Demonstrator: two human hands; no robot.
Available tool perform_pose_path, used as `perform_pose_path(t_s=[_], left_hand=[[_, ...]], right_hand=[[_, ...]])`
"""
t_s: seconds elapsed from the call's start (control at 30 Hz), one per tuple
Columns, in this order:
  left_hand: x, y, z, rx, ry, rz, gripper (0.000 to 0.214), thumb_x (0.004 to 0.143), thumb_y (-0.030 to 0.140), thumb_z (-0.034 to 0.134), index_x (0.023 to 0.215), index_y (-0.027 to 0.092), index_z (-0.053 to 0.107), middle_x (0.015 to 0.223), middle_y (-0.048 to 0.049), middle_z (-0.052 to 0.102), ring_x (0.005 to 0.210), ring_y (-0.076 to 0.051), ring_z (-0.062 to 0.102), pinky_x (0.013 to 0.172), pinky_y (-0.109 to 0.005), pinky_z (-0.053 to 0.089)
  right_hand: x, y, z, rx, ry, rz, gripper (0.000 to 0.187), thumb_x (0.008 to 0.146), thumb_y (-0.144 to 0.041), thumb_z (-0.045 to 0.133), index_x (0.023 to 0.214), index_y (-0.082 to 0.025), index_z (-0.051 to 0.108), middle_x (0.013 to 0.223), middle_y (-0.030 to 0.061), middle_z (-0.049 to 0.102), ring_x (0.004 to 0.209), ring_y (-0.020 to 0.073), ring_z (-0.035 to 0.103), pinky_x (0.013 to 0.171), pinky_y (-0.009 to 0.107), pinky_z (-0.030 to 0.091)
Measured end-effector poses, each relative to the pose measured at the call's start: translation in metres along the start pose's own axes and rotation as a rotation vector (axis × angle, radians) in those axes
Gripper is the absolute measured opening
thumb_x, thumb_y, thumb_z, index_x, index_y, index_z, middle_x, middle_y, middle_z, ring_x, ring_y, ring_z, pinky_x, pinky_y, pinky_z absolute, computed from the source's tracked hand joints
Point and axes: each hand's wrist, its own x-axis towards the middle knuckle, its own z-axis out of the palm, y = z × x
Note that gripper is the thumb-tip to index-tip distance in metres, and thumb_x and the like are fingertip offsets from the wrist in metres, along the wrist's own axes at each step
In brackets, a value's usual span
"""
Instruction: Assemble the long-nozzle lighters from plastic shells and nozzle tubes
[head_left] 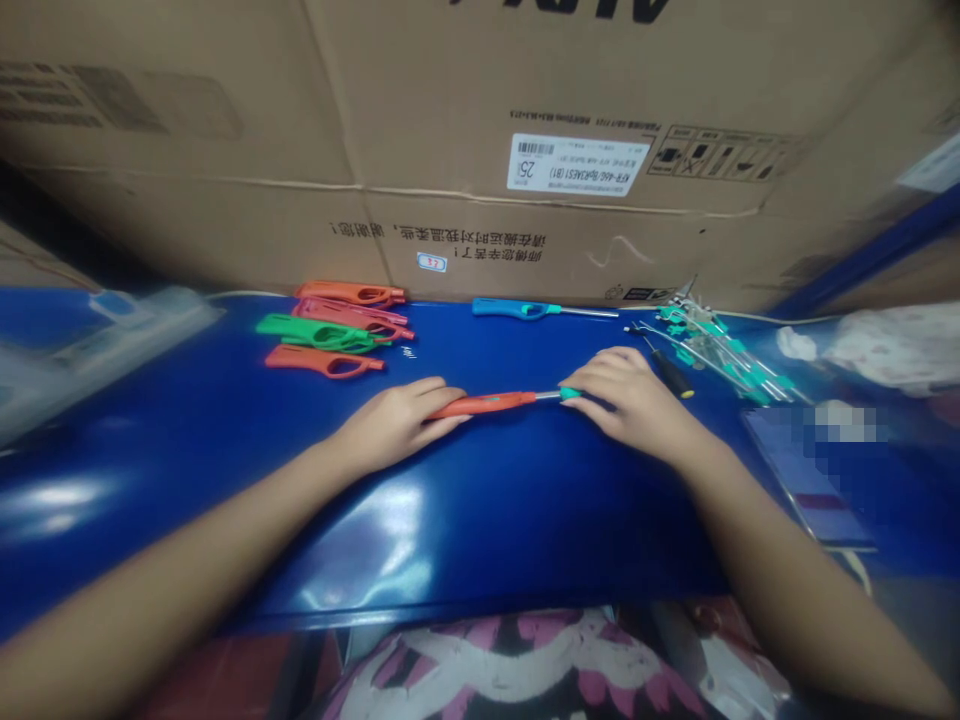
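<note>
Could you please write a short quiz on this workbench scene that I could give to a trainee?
1. Multiple choice: what does the left hand grip?
A. A yellow-and-black screwdriver
B. An orange plastic handle
C. A white cloth

2. True or false: the blue plastic handle with a long metal tube lies between the pile of orange, pinkish-red and green plastic handles and the cluster of green-fitted metal rods.

3. Short answer: what colour is the small fitting that the right hand pinches, at the end of the slim metal tube?

Key: 1. B; 2. True; 3. Green.
</note>
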Motion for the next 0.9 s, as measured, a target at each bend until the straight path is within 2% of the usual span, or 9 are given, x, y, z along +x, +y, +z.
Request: perform_pose_path(t_s=[0.23, 0.47, 0.63, 0.9], left_hand=[[-0.001, 0.016, 0.005, -0.084, -0.021, 0.022, 0.032, 0.103, 0.038, 0.050, 0.117, 0.014, 0.066, 0.095, -0.0075, 0.069, 0.084, -0.018, 0.066, 0.076, -0.026, 0.049], [0.002, 0.022, 0.002, -0.297, -0.075, -0.007, 0.026, 0.102, 0.037, 0.053, 0.103, 0.015, 0.069, 0.088, -0.0034, 0.072, 0.077, -0.014, 0.065, 0.073, -0.024, 0.047], [-0.001, 0.025, 0.002, -0.216, -0.105, 0.002, 0.030, 0.104, 0.039, 0.049, 0.109, 0.015, 0.067, 0.092, -0.0049, 0.071, 0.081, -0.016, 0.066, 0.074, -0.026, 0.048], [-0.002, 0.026, 0.003, -0.003, -0.056, 0.060, 0.032, 0.105, 0.039, 0.045, 0.112, 0.014, 0.065, 0.094, -0.0071, 0.069, 0.080, -0.018, 0.067, 0.071, -0.027, 0.050]], right_hand=[[0.007, -0.031, 0.015, -0.014, 0.059, -0.158, 0.021, 0.101, -0.026, 0.052, 0.106, -0.011, 0.067, 0.091, 0.0096, 0.072, 0.085, 0.0225, 0.062, 0.084, 0.039, 0.046], [0.004, -0.038, 0.012, -0.055, 0.103, -0.224, 0.022, 0.100, -0.020, 0.052, 0.103, -0.006, 0.068, 0.084, 0.0116, 0.069, 0.080, 0.0226, 0.057, 0.078, 0.037, 0.048], [0.003, -0.039, 0.014, -0.084, 0.094, -0.232, 0.021, 0.100, -0.018, 0.050, 0.101, -0.006, 0.068, 0.081, 0.0113, 0.067, 0.076, 0.0217, 0.055, 0.074, 0.037, 0.047], [0.004, -0.041, 0.016, -0.033, 0.089, -0.174, 0.018, 0.101, -0.020, 0.049, 0.101, -0.011, 0.065, 0.086, 0.0106, 0.069, 0.080, 0.0223, 0.059, 0.073, 0.036, 0.049]])
